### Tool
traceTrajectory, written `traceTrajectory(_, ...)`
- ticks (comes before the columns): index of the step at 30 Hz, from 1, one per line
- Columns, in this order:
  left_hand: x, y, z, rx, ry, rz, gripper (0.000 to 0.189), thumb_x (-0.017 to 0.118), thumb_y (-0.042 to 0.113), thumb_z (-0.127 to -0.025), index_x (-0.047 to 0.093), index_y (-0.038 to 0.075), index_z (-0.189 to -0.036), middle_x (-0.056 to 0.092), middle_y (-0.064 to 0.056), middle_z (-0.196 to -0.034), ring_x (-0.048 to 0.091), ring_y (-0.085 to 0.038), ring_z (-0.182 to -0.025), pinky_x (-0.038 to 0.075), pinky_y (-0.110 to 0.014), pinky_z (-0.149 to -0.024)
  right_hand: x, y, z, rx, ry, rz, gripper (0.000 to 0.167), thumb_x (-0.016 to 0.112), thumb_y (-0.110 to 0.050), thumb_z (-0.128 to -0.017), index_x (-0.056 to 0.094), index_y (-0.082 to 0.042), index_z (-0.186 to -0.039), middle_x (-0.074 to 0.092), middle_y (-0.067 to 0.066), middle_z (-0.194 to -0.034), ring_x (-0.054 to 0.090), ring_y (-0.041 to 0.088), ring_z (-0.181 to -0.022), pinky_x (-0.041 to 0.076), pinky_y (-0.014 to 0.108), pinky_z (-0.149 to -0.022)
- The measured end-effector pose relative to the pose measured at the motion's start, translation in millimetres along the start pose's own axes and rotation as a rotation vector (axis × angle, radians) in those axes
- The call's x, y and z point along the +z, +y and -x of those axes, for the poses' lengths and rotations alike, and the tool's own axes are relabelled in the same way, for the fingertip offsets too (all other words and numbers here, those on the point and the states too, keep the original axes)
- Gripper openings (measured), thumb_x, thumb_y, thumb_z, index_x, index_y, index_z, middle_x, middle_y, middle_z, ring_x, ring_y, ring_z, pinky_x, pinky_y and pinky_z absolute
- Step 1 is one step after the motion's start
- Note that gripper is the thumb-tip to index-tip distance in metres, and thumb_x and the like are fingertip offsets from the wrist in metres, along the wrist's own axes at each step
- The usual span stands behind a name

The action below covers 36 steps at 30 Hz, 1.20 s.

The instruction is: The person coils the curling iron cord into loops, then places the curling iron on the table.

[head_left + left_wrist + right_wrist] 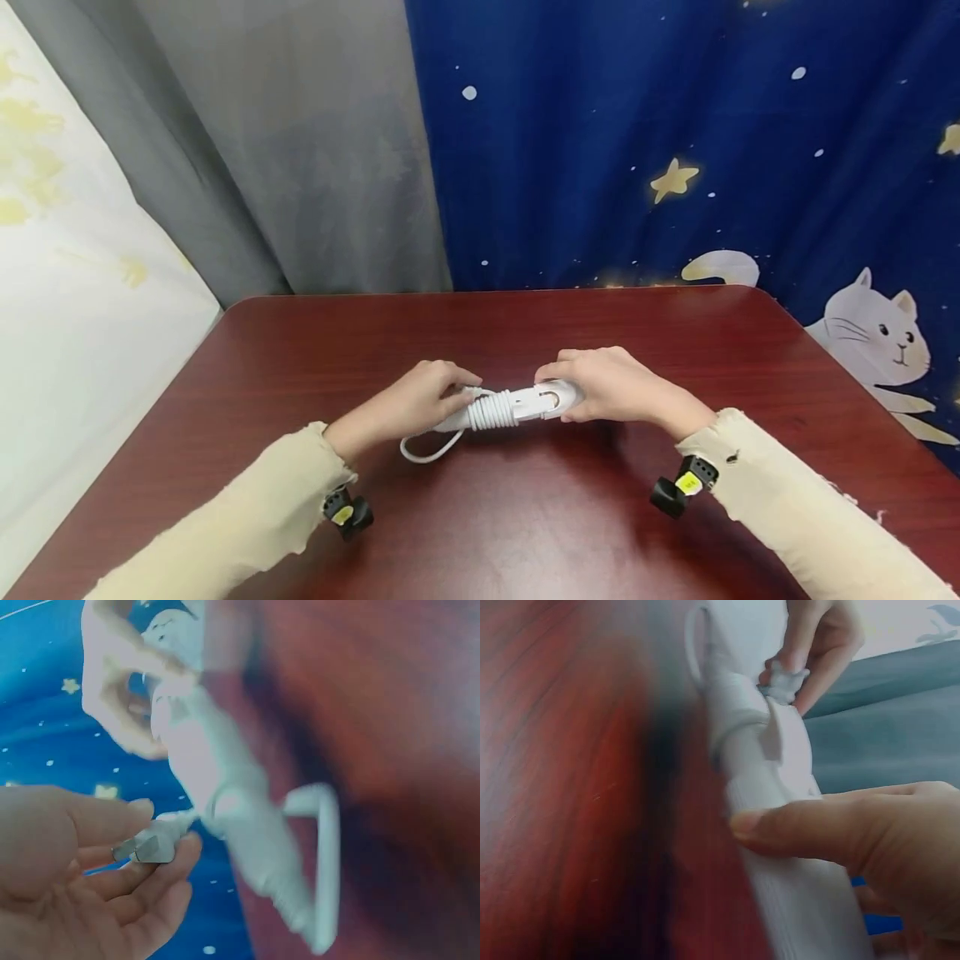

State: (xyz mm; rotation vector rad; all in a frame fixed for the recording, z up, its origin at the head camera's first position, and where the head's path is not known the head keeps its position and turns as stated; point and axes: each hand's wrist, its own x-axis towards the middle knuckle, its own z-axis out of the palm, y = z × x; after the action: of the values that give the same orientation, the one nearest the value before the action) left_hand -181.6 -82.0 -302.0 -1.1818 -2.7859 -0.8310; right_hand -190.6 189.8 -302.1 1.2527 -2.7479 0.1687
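Observation:
A slim white corded device [532,403], its exact kind unclear, lies crosswise between my hands with its cord [492,411] wound round the middle. My left hand [423,402] pinches the cord's two-pronged plug [156,840] between thumb and fingers, beside the wound part. A loop of cord [427,458] hangs out below that hand. Gripping the device's right end is my right hand [618,385], its thumb [757,825] laid across the white body in the right wrist view. The palm side of the right hand is partly hidden.
Beneath my hands is a dark red-brown table [480,517]. Behind it hang a grey curtain [300,150] and a blue curtain [615,125] with stars and a cat. White patterned cloth [75,250] stands at the left. Each wrist carries a small black camera [348,512].

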Motion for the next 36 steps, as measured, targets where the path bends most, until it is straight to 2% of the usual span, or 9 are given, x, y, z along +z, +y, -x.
traceTrajectory(3, 11.3, -3.7, 3.4, -0.016, 0.063, 0.001, 0.022, 0.062, 0.004, -0.084, 0.067, -0.001, -0.105, 0.066, -0.010, -0.098, 0.060, -0.016, -0.087, 0.048, -0.031, -0.075, 10, 4, -1.2, 0.023, 0.019, 0.024, 0.045, 0.082, -0.028, -0.064, 0.060, -0.027, -0.104, 0.050, -0.012, -0.082, 0.049, 0.005, -0.069, 0.040, 0.027, -0.052)
traceTrajectory(7, 20.7, -10.4, 5.7, -0.064, 0.142, 0.044, 0.024, 0.065, 0.001, -0.080, 0.067, 0.000, -0.103, 0.066, -0.005, -0.085, 0.055, -0.010, -0.069, 0.045, -0.026, -0.065, 22, 6, -3.6, 0.059, 0.035, 0.040, 0.048, 0.083, -0.030, -0.064, 0.055, -0.025, -0.102, 0.050, -0.010, -0.083, 0.051, 0.007, -0.074, 0.040, 0.029, -0.052)
traceTrajectory(10, 26.1, -14.5, 6.6, -0.092, 0.184, 0.073, 0.025, 0.066, 0.000, -0.078, 0.067, 0.000, -0.102, 0.065, -0.003, -0.080, 0.051, -0.008, -0.063, 0.043, -0.025, -0.061, 30, 8, -5.2, 0.088, 0.032, 0.064, 0.051, 0.083, -0.033, -0.063, 0.052, -0.026, -0.104, 0.049, -0.009, -0.085, 0.051, 0.009, -0.078, 0.039, 0.029, -0.050)
traceTrajectory(17, 33.9, -22.8, 9.6, -0.147, 0.189, 0.124, 0.026, 0.066, 0.001, -0.079, 0.067, 0.002, -0.104, 0.057, 0.004, -0.065, 0.047, -0.011, -0.058, 0.038, -0.024, -0.055, 44, 7, -2.4, 0.131, 0.035, 0.058, 0.056, 0.083, -0.035, -0.062, 0.052, -0.026, -0.107, 0.047, -0.006, -0.086, 0.049, 0.011, -0.080, 0.038, 0.027, -0.047)
traceTrajectory(23, 32.0, -25.3, 12.6, -0.163, 0.188, 0.141, 0.026, 0.063, 0.001, -0.079, 0.067, 0.003, -0.104, 0.061, -0.002, -0.083, 0.055, -0.014, -0.070, 0.046, -0.032, -0.066, 45, 5, 0.9, 0.136, 0.036, 0.035, 0.054, 0.082, -0.036, -0.065, 0.053, -0.025, -0.109, 0.046, -0.004, -0.087, 0.049, 0.013, -0.079, 0.041, 0.029, -0.050)
traceTrajectory(26, 28.2, -27.5, 13.1, -0.178, 0.158, 0.160, 0.027, 0.063, 0.002, -0.079, 0.067, 0.003, -0.105, 0.061, -0.005, -0.090, 0.058, -0.016, -0.076, 0.048, -0.036, -0.071, 41, 4, 2.3, 0.130, 0.026, -0.009, 0.053, 0.081, -0.033, -0.067, 0.053, -0.023, -0.110, 0.046, -0.003, -0.087, 0.049, 0.014, -0.078, 0.043, 0.030, -0.054)
traceTrajectory(29, 22.3, -32.2, 10.5, -0.188, 0.102, 0.168, 0.027, 0.060, 0.003, -0.079, 0.067, 0.003, -0.106, 0.061, -0.006, -0.093, 0.057, -0.015, -0.078, 0.047, -0.033, -0.071, 37, 4, 3.8, 0.141, 0.009, -0.059, 0.052, 0.080, -0.034, -0.068, 0.053, -0.022, -0.110, 0.047, -0.004, -0.087, 0.048, 0.013, -0.076, 0.042, 0.030, -0.059)
traceTrajectory(36, 13.6, -57.9, 3.4, -0.223, -0.072, 0.248, 0.027, 0.056, 0.005, -0.084, 0.064, -0.003, -0.107, 0.065, -0.010, -0.097, 0.057, -0.014, -0.079, 0.045, -0.027, -0.069, 33, 2, 5.0, 0.157, -0.016, -0.150, 0.051, 0.079, -0.035, -0.070, 0.054, -0.022, -0.111, 0.047, -0.005, -0.087, 0.046, 0.011, -0.075, 0.041, 0.030, -0.061)
